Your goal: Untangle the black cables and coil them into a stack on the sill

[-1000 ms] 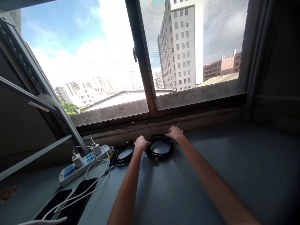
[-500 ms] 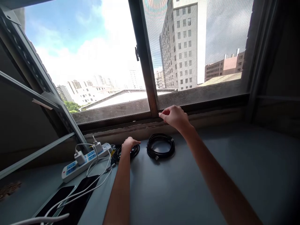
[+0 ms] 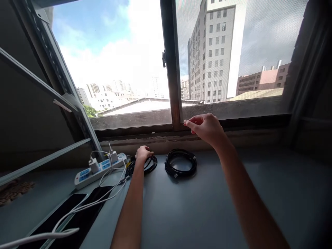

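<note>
On the grey tabletop near the window sill, a coil of black cable (image 3: 151,166) lies beside the power strip. My left hand (image 3: 143,153) is over this coil, its fingers bent round the upper strands and partly hidden. To the right rests a second, rounder coil of black cable (image 3: 168,168) with pale plug ends; neither hand touches it. My right hand (image 3: 206,128) is raised above and right of that coil, in front of the sill. Its thumb and forefinger are pinched together, and whatever may be between them is too small to make out.
A white power strip (image 3: 97,175) with two plugged-in chargers stands at the left. White cables (image 3: 90,206) run forward from it across dark flat panels (image 3: 85,218). A metal frame (image 3: 70,86) slants along the left side. The window (image 3: 176,114) closes off the back.
The view has shifted, so the scene sits further right. My left hand has lifted slightly at the left coil, showing more strands. My right hand is still raised and pinched.
</note>
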{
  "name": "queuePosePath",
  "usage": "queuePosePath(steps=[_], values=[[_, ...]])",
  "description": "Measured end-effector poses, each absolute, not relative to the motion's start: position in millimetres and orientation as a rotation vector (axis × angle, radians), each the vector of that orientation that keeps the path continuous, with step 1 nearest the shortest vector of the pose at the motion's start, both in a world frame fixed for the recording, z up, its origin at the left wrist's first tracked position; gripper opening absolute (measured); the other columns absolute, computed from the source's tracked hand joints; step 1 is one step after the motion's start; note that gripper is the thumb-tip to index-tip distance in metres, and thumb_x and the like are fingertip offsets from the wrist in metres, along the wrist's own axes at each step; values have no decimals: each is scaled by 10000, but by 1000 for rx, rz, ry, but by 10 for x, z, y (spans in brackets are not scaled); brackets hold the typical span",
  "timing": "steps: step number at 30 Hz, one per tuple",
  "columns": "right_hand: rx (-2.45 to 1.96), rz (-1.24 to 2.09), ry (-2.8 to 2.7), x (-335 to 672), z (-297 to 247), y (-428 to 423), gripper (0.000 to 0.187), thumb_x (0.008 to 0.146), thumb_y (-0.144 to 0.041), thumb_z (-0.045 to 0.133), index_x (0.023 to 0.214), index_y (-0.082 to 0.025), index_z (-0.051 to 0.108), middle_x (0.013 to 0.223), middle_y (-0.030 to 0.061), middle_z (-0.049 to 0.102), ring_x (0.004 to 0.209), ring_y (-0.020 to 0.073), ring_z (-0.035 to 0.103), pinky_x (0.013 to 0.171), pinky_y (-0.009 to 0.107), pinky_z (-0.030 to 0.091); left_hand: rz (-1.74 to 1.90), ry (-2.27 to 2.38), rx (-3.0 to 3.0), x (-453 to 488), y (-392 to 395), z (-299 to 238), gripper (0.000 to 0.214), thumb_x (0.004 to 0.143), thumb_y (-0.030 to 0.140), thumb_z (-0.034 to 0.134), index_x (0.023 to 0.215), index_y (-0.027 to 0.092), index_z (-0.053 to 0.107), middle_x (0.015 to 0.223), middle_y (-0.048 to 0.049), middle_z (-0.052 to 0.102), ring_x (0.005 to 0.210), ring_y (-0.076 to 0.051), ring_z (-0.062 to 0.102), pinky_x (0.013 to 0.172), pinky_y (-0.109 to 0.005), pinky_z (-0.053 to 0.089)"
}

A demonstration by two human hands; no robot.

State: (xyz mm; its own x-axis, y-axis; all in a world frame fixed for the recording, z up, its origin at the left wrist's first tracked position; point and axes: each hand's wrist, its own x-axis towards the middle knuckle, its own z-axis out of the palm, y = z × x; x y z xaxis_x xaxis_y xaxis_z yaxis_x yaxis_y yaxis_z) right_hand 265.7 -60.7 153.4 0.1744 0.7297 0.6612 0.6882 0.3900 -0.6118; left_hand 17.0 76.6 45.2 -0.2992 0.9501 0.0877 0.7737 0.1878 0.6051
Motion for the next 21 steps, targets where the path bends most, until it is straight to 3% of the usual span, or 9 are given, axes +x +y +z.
queuePosePath(steps=[3,7,13,18,21], values=[[-1301,83,-1540,2660,1536,-602,122,861,-244,687,750,-203,717,495,-36,546,545,164,536,472,216,334,1068,2093,1556,92,733,502,222,747,241,591,959,184,625,652,-24,671,552,-158,631,595,-245,459],[-1287,87,-1571,2645,1520,-573,131,862,-244,668,747,-204,715,506,-29,551,541,169,535,455,210,329,1502,2033,1457,31,648,648,224,789,182,476,963,157,614,652,-34,665,359,-104,525,481,-220,415],[-1347,131,-1624,2602,1461,-484,160,879,-269,652,743,-209,713,513,-30,554,537,172,544,435,209,319,1975,1703,1385,179,394,1091,257,818,234,437,1030,138,545,711,-59,668,323,-64,461,389,-179,362],[-1343,389,-1803,2517,1327,-372,472,949,-518,491,710,-162,689,598,8,591,445,149,541,436,227,361,2139,1126,1265,465,101,1454,296,763,217,517,1038,113,492,655,-45,653,313,-47,417,323,-148,280],[-1147,577,-1823,2398,1278,-298,501,927,-572,473,772,-134,660,653,37,600,548,189,588,430,215,382,2146,849,1214,623,-68,1588,224,754,201,538,958,148,463,616,-9,637,302,-45,401,301,-147,245]])
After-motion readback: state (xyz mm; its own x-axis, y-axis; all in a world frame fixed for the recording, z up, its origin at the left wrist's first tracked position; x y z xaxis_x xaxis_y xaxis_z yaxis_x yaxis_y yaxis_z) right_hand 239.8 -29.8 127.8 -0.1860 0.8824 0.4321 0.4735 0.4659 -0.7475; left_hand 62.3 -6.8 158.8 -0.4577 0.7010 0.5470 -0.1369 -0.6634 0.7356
